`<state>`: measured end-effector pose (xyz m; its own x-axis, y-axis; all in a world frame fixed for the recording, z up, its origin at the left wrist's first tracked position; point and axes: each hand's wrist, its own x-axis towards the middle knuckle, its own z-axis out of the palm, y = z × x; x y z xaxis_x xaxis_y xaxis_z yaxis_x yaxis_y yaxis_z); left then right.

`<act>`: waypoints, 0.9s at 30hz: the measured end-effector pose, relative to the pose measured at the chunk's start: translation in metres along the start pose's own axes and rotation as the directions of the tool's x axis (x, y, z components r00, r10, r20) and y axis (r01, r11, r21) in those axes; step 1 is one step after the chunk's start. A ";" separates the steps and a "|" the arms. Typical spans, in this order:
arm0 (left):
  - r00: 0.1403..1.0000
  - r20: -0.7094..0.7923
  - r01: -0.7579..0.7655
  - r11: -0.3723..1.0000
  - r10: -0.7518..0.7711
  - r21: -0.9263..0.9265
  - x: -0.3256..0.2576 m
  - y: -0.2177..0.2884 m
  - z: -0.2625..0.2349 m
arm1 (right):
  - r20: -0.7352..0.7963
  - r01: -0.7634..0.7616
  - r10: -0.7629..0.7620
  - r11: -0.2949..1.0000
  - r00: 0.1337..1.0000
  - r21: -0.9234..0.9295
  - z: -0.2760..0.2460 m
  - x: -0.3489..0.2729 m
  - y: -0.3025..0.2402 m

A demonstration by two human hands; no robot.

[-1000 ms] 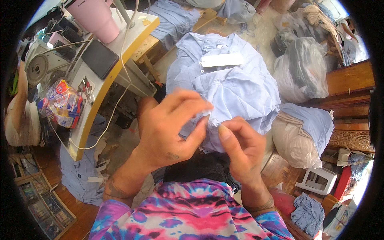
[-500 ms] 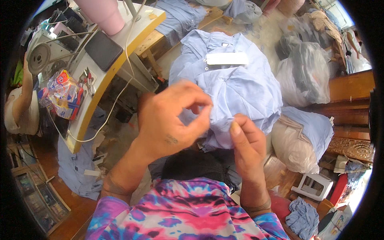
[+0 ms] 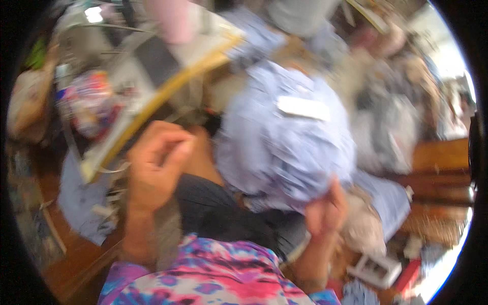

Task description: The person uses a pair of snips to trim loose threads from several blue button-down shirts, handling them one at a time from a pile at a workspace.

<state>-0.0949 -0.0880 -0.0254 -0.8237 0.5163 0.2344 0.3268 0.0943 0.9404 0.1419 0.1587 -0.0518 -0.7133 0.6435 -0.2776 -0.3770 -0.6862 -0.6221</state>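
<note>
- Through the head camera I see a rounded bundle of crumpled light-blue cloth in the middle of the scene, on the far side of the lap in black trousers.
- 1 white rectangular tag lies on the far part of this bundle.
- I have the bare left hand raised to the left of the cloth, apart from it, near a white table with a yellow edge. Its fingers curl toward the thumb; blur hides the tips, so I cannot tell whether they pinch anything.
- I have the bare right hand at the near right edge of the bundle. It overlaps the cloth in my view, but I cannot tell whether it is grasping it or has let go.
- On the table I make out 3 blurred things: a tall pink tumbler at the far end, a dark flat rectangular device and, nearer, a multicoloured plastic packet.
- To the right I see a translucent grey plastic bag; nearer stands a white plastic stool.
</note>
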 end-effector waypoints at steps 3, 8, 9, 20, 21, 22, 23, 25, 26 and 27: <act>0.992 -0.096 -0.061 0.984 0.078 0.166 0.024 0.037 -0.008 | -0.086 0.176 -0.186 0.977 0.979 -0.121 -0.008 -0.008 -0.017; 0.965 -0.236 0.028 0.847 0.116 0.531 0.034 0.044 -0.049 | 0.037 0.292 -0.297 0.893 0.954 -0.342 0.006 -0.012 -0.009; 0.959 -0.222 -0.005 0.795 0.175 0.606 0.042 0.030 -0.050 | 0.032 0.308 -0.319 0.879 0.947 -0.364 0.009 -0.015 -0.008; 0.989 -0.146 0.137 0.218 0.024 0.966 0.057 -0.022 -0.041 | 0.028 0.301 -0.370 0.708 0.929 -0.638 0.039 -0.027 0.017; 0.989 -0.146 0.137 0.220 0.026 0.966 0.057 -0.018 -0.036 | 0.041 0.314 -0.373 0.712 0.927 -0.628 0.041 -0.027 0.014; 0.989 -0.142 0.133 0.222 0.028 0.966 0.059 -0.016 -0.030 | 0.052 0.328 -0.378 0.715 0.924 -0.617 0.041 -0.027 0.011; 0.991 -0.116 0.099 0.218 0.064 0.971 0.062 -0.018 -0.027 | 0.061 0.343 -0.387 0.719 0.920 -0.605 0.042 -0.027 0.008; 0.993 -0.059 0.039 0.193 0.104 0.980 0.055 -0.024 -0.033 | 0.077 0.335 -0.374 0.695 0.924 -0.636 0.047 -0.025 0.009; 0.992 -0.080 0.054 0.248 0.096 0.967 0.051 -0.023 -0.038 | 0.076 0.327 -0.373 0.677 0.925 -0.659 0.050 -0.024 0.011; 0.991 -0.097 0.056 0.371 0.095 0.927 0.043 -0.021 -0.041 | 0.084 0.321 -0.355 0.687 0.931 -0.652 0.055 -0.023 0.014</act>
<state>-0.1563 -0.1030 -0.0252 -0.8302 0.4376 0.3454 0.5051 0.8526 0.1339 0.1211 0.1156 -0.0140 -0.5803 0.8140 0.0242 -0.1029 -0.0438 -0.9937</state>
